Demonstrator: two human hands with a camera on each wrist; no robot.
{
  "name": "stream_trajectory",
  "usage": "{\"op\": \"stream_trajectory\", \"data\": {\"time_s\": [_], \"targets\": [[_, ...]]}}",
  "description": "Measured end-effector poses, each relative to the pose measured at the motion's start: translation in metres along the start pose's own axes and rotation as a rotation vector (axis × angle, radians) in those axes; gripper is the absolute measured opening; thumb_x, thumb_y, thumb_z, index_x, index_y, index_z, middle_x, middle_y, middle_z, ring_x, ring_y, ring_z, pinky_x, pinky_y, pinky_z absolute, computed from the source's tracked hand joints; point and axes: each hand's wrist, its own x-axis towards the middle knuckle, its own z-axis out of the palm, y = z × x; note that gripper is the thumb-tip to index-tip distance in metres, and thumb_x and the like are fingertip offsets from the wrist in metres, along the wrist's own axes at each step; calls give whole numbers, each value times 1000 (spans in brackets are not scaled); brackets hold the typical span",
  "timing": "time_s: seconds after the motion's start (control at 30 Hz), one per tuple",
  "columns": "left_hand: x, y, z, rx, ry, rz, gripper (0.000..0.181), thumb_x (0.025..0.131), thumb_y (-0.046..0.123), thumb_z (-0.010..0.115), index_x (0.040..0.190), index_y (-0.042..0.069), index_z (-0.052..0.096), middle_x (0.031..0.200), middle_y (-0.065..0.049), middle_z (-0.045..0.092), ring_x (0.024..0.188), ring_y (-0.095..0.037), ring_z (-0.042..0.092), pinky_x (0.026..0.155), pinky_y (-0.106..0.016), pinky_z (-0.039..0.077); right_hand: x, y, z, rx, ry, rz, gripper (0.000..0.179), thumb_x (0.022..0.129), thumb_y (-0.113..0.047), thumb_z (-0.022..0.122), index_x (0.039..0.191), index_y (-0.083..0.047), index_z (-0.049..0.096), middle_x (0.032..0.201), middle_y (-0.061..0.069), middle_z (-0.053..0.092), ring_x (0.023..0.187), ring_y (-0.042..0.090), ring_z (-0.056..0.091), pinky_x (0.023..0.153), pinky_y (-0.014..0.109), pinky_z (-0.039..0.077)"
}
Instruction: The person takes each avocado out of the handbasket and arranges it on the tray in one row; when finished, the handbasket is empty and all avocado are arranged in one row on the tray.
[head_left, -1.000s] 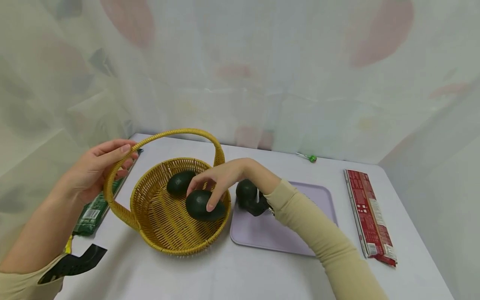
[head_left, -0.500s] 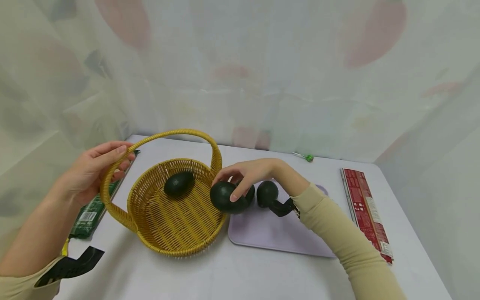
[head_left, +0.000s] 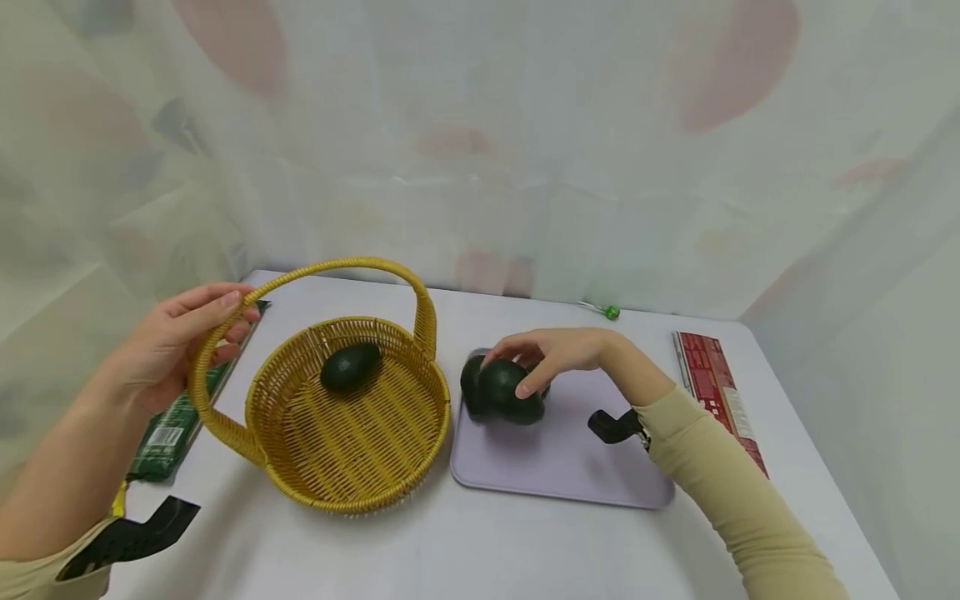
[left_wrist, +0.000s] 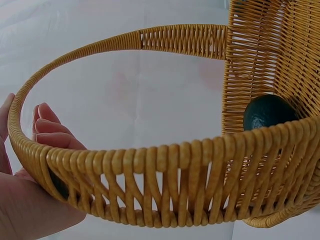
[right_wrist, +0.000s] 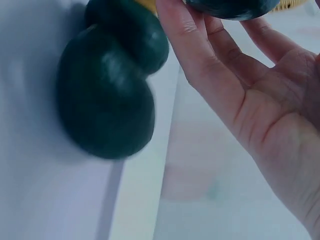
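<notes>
My left hand [head_left: 168, 342] holds the handle [head_left: 358, 263] of a yellow-brown wicker basket [head_left: 375, 433], thumb on top and fingers behind. In that basket lies one dark green avocado [head_left: 350, 367], also partly visible past the weave in the left wrist view. Over the lilac tray [head_left: 558, 471], my right hand [head_left: 558, 357] grips another avocado [head_left: 504, 388] from above by the fingertips. Two more avocados lie together on the tray; the right wrist view shows the nearer avocado [right_wrist: 106, 97] and the farther avocado [right_wrist: 140, 35] below the held one. From the head they are mostly hidden.
A green package [head_left: 163, 440] lies left of the basket, partly behind the left arm. To the right of the tray is a red package [head_left: 720, 379], partly covered by the right sleeve. A small green ball on a stick [head_left: 611, 312] lies near the back edge.
My right hand has carried the avocado rightward out of the basket to above the tray. One avocado stays in the basket. My left hand keeps its hold on the handle; the view has shifted slightly.
</notes>
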Motion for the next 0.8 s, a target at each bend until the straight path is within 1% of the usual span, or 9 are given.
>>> {"op": "stream_trajectory", "data": {"time_s": [0.03, 0.1, 0.3, 0.43, 0.6, 0.7, 0.8], "targets": [[0, 0, 0, 0, 3, -1, 29, 104, 6, 41, 112, 5, 69, 92, -8, 70, 71, -15, 63, 60, -24, 54, -4, 4, 0, 23, 6, 14, 56, 84, -25, 77, 135, -26, 53, 135, 2, 51, 124, 23, 49, 91, 42, 50], [0, 0, -1, -1, 9, -7, 29, 104, 6, 41, 112, 5, 69, 92, -9, 70, 71, -15, 63, 61, -25, 54, -12, 11, 0, 51, 21, 22, 57, 85, -24, 76, 136, -24, 52, 134, 5, 51, 125, 24, 48, 89, 43, 51], [-1, 0, -4, -26, -21, -3, 30, 105, 5, 39, 113, 4, 68, 94, -10, 69, 73, -16, 63, 62, -25, 54, -35, 35, 1, 140, 93, 34, 59, 86, -22, 75, 139, -19, 49, 136, 8, 51, 126, 26, 46, 87, 45, 51], [0, -1, -5, -41, -39, 3, 30, 105, 5, 38, 114, 3, 67, 94, -11, 69, 73, -16, 63, 62, -25, 54, -51, 52, 4, 208, 179, 52, 59, 87, -20, 73, 140, -16, 48, 135, 10, 51, 120, 28, 51, 85, 45, 52], [1, -2, -5, -54, -55, 12, 31, 105, 4, 37, 115, 2, 66, 95, -12, 69, 73, -17, 63, 61, -26, 54, -67, 73, 10, 283, 293, 69, 60, 89, -16, 70, 142, -7, 44, 133, 15, 50, 110, 27, 59, 84, 44, 54], [2, -2, -6, -62, -64, 17, 31, 105, 4, 36, 115, 1, 66, 95, -12, 69, 73, -17, 62, 61, -26, 53, -74, 84, 15, 331, 361, 92, 62, 90, -16, 70, 143, -2, 40, 134, 18, 49, 108, 27, 60, 85, 45, 54], [2, -3, -6, -62, -72, 23, 32, 105, 4, 36, 116, 1, 66, 95, -12, 69, 73, -17, 62, 61, -26, 53, -78, 93, 19, 363, 425, 128, 65, 91, -19, 69, 144, 0, 37, 135, 21, 47, 110, 27, 59, 87, 45, 53]]}}
